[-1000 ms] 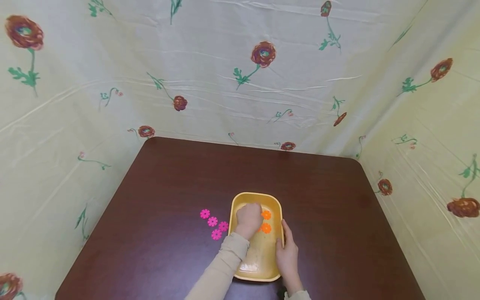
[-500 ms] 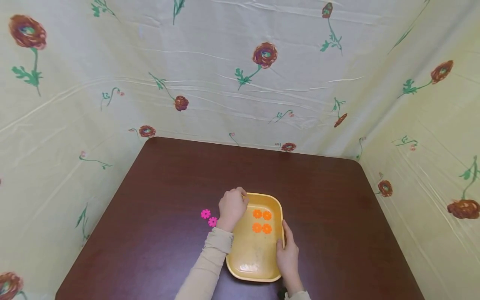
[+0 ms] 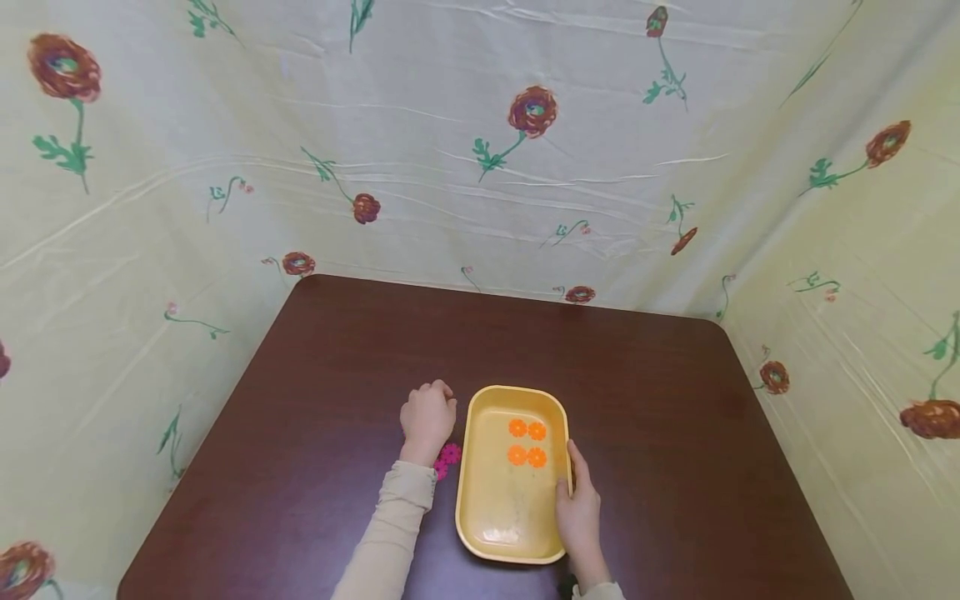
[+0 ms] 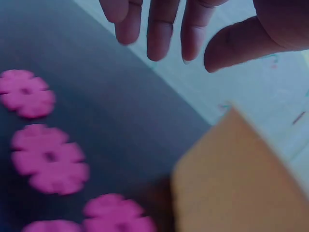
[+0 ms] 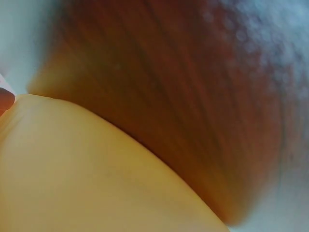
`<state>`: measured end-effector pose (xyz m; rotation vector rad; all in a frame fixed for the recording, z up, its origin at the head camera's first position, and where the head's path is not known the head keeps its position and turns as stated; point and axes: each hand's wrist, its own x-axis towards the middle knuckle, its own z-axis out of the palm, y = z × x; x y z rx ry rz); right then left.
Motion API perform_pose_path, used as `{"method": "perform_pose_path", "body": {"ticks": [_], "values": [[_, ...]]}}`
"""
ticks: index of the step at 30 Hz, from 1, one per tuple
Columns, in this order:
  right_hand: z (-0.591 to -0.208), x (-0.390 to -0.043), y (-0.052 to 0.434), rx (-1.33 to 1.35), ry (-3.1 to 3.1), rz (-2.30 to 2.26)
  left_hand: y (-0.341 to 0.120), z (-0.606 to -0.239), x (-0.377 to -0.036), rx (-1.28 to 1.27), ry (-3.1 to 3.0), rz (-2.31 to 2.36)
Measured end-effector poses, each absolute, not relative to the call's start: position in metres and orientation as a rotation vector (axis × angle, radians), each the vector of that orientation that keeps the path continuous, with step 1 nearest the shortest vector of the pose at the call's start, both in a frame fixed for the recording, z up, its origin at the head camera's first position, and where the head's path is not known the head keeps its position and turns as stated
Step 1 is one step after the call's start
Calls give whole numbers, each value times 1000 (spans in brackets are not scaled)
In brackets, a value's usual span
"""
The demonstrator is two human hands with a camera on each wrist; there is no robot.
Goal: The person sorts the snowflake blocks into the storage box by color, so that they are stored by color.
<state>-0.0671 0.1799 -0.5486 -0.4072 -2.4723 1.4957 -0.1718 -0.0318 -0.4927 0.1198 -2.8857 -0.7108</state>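
Observation:
A yellow tray [image 3: 510, 517] lies on the dark brown table [image 3: 337, 350] with several orange flower-shaped discs [image 3: 527, 442] in its far half. My right hand [image 3: 577, 500] grips the tray's right rim, thumb along the edge. Just left of the tray, my left hand [image 3: 427, 415] hovers over several pink flower discs [image 3: 449, 454] and hides most of them. In the left wrist view its fingers [image 4: 159, 34] hang loosely apart with nothing in them, above the pink discs [image 4: 48, 158] and the tray's corner [image 4: 231, 183]. The right wrist view is filled by the tray's wall [image 5: 72, 183] and the table [image 5: 193, 96].
Cream cloth printed with red flowers [image 3: 532, 108] walls in the table on the left, far and right sides. The table's rounded far corners [image 3: 708, 321] meet that cloth. Bare tabletop stretches beyond the tray and to both sides.
My left hand has come out of the tray and moved left over the pink discs, uncovering the orange discs. The right hand and tray have stayed put.

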Motion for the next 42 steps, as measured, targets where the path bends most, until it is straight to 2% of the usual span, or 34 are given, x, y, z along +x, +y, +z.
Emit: {"method": "perform_pose_path", "body": {"ticks": [14,27,42], "values": [[-549,-67,180,-416,-2485,1480,-58,-533,-158,410,-2943,-628],[-548,-66,180,-429,-2488,1490,-70,-540,-153,416,-2949,-557],[-548,-67,180,-450,-2520,1530,-78,-533,-155,385,-2996,-651]]}}
